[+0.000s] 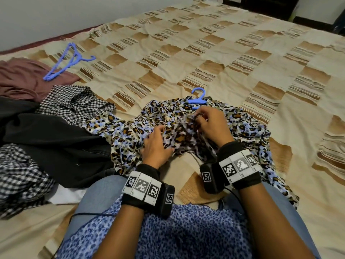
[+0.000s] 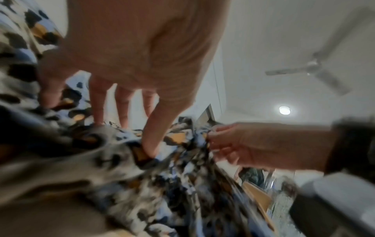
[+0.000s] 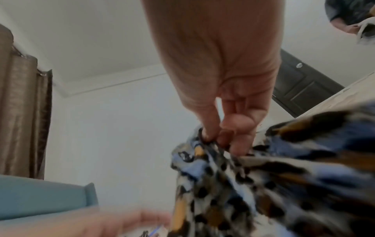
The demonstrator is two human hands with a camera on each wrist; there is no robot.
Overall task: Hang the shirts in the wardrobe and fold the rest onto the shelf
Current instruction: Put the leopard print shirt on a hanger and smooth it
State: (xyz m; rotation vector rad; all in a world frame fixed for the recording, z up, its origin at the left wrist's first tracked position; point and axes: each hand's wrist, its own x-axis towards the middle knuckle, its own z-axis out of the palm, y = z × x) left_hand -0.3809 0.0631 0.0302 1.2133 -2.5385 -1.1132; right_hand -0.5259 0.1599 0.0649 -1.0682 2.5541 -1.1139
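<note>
A leopard-print shirt [image 1: 130, 131] in blue, brown and black lies crumpled on the bed in front of me. A blue hanger [image 1: 197, 99] sits at its far edge, its hook pointing away. My right hand [image 1: 201, 116] pinches a bunched fold of the shirt [image 3: 263, 184] between thumb and fingertips [image 3: 223, 136], lifting it slightly. My left hand [image 1: 158, 143] rests on the shirt nearer me, its fairly straight fingers [image 2: 123, 109] pressing down into the cloth [image 2: 121, 184]. The right hand [image 2: 243, 144] shows beside it in the left wrist view, which is blurred.
To the left lies a heap of clothes: a checked shirt [image 1: 74, 103], a black garment [image 1: 56, 143], a maroon one [image 1: 22, 79] and another checked piece [image 1: 20, 176]. Blue hangers [image 1: 69, 60] lie at the far left. The patchwork bedspread [image 1: 224, 53] stretches beyond.
</note>
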